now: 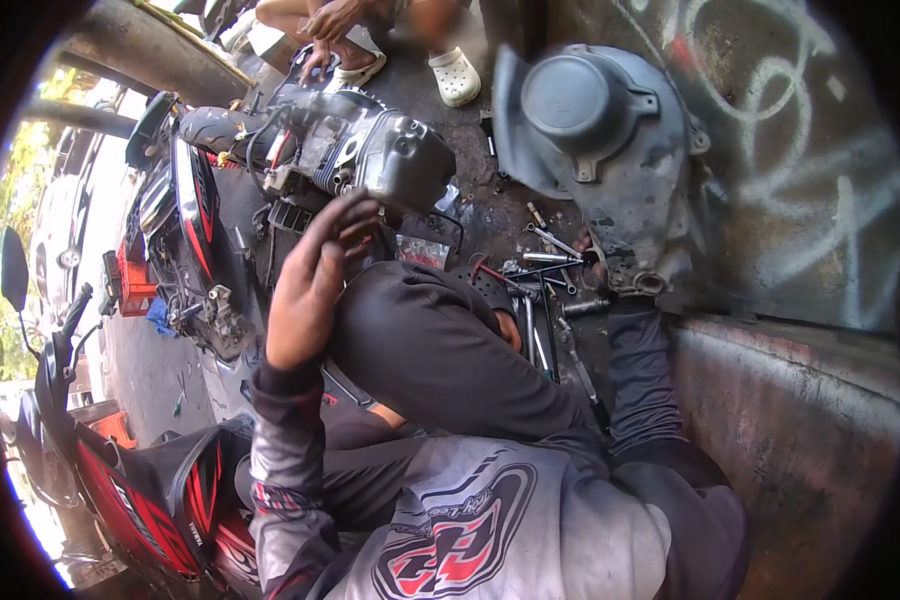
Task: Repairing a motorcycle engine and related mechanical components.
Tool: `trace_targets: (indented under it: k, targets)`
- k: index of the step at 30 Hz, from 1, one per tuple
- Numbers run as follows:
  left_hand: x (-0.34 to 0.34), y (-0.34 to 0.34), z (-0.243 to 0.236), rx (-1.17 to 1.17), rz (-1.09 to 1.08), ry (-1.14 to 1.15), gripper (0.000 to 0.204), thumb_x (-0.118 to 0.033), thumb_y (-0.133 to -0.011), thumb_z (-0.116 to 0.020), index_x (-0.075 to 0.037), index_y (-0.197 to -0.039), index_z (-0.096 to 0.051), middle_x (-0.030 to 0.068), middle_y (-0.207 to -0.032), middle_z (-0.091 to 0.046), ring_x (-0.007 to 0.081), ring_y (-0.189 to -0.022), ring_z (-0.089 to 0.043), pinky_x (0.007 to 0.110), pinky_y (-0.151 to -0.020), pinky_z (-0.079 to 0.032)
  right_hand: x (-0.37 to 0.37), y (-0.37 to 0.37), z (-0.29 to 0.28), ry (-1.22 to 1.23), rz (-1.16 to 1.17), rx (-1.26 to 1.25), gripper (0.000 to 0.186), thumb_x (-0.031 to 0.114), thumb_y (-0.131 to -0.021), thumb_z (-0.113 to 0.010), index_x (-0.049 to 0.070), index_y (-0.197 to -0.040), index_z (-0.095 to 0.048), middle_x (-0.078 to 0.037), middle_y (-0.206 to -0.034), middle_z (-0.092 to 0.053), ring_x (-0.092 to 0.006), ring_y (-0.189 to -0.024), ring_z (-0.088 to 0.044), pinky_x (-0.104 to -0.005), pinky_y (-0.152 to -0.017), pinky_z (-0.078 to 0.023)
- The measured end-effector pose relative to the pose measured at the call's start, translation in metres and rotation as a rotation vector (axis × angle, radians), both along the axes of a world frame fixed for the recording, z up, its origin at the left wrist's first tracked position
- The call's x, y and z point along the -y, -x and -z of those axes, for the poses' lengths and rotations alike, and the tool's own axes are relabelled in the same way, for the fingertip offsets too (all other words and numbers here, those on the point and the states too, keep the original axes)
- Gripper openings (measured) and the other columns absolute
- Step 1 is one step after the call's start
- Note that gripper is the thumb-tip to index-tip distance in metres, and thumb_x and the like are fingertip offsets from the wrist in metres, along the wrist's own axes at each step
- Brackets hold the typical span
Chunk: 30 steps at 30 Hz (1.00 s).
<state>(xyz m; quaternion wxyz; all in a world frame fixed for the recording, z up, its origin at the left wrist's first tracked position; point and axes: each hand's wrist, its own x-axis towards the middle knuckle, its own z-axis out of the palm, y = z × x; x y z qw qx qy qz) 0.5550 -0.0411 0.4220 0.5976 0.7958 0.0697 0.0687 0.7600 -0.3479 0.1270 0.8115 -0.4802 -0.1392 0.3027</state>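
My left hand [315,280] is raised beside my bent knee with its fingers stretched out and nothing in it. Just beyond its fingertips lies a scooter engine [355,150] on the ground, with a rounded metal casing facing me. On the right, my right hand [590,258] grips the lower end of a large grey engine cover [635,200], which stands upright with a round raised dome near its top. Most of that hand is hidden behind the cover; only some fingers show at its left edge.
Several wrenches and sockets [550,262] and a ratchet [577,365] lie between my knee and the cover. A red and black scooter [150,490] stands at the left, with a partly dismantled one [195,215] beyond. Another person's hand [318,60] is at the back. A painted wall [810,170] borders the right.
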Motion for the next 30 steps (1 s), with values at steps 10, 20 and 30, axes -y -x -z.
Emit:
trace_targets:
  k: [10, 20, 30]
  targets:
    - [-0.006, -0.085, -0.009, 0.071, 0.099, 1.142, 0.042, -0.031, -0.1, -0.057, -0.004, -0.131, -0.052, 0.0127, -0.126, -0.063, 0.0253, -0.117, -0.061, 0.041, -0.102, -0.048, -0.051, 0.035, -0.118, -0.424, -0.451, -0.234, 0.057, 0.043, -0.096, -0.057, 0.0, -0.133, -0.051, -0.016, -0.107, -0.061, -0.0242, -0.09, -0.062, -0.0377, -0.081, -0.052]
    - [-0.014, -0.061, -0.034, 0.169, -0.164, 1.078, 0.034, -0.006, -0.088, -0.058, 0.004, -0.12, -0.056, 0.0159, -0.117, -0.066, 0.0289, -0.11, -0.064, 0.044, -0.102, -0.049, -0.093, 0.028, -0.167, -0.484, -0.715, -0.268, 0.071, 0.046, -0.096, -0.056, -0.001, -0.146, -0.037, -0.021, -0.125, -0.056, -0.0291, -0.093, -0.064, -0.041, -0.081, -0.057]
    - [-0.137, 0.064, -0.098, 0.433, -0.078, 0.851, 0.048, -0.03, -0.095, -0.052, -0.003, -0.134, -0.052, 0.019, -0.135, -0.056, 0.0339, -0.126, -0.052, 0.054, -0.111, -0.036, -0.027, 0.027, 0.014, 0.832, 0.155, 0.513, 0.024, 0.003, -0.09, -0.047, -0.002, -0.088, -0.071, -0.014, -0.082, -0.071, -0.0222, -0.073, -0.07, -0.0311, -0.069, -0.056]
